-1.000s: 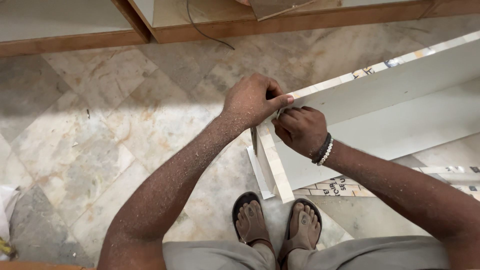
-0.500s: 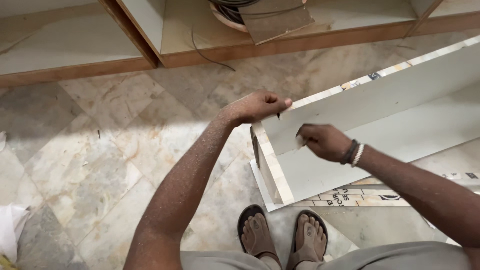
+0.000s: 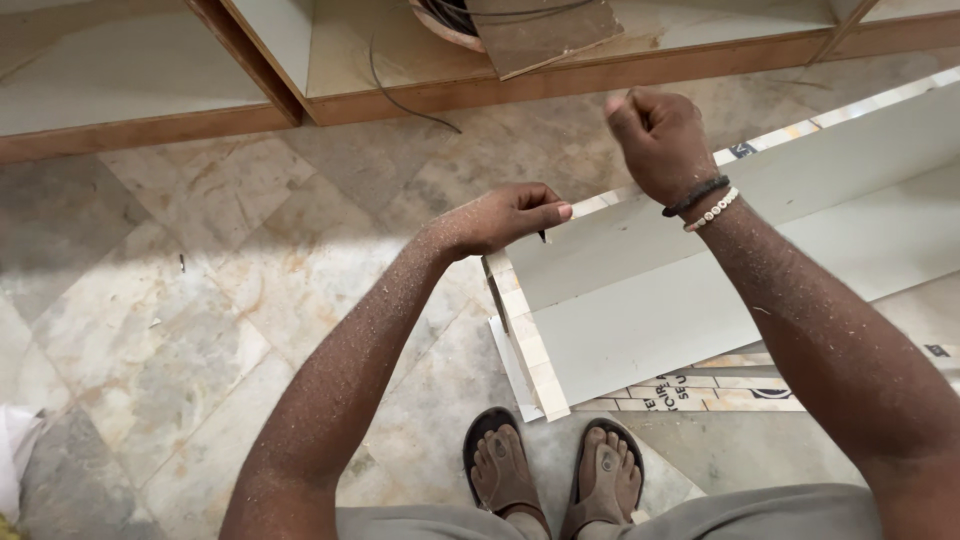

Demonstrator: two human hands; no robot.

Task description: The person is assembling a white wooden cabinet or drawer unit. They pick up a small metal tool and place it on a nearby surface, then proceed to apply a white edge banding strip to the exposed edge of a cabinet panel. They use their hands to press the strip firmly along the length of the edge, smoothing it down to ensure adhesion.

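Pinching a small dark pin or nail (image 3: 543, 237) between thumb and fingertips, the left hand (image 3: 500, 215) steadies it upright on the top edge of a white laminated board (image 3: 700, 260), close to the board's near corner; whether it is a nail or a screw is too small to tell. The right hand (image 3: 660, 140) is raised above the board and clenched into a fist; if it grips a tool, none shows past the fingers, so I cannot tell what it holds, if anything.

Risk, as I judge it, sits at the left fingertips — they lie just beside the pin, directly under where the raised fist would come down, and a blow slightly off line could catch them. The pin also stands on a narrow edge near the corner, so it could tip, skid off, or split the laminate. The board leans on a second white panel (image 3: 700, 340) resting on the tiled floor (image 3: 200, 280) and is not clamped, so a knock could shift it toward the sandalled feet (image 3: 555, 470) just below.

Both forearms are dusted with fine sawdust. The left arm reaches forward, wrist flat; the right is bent, wrist cocked upward, with a dark band and a beaded bracelet (image 3: 705, 205) at the wrist. Wooden cabinet frames (image 3: 450, 95) stand beyond.
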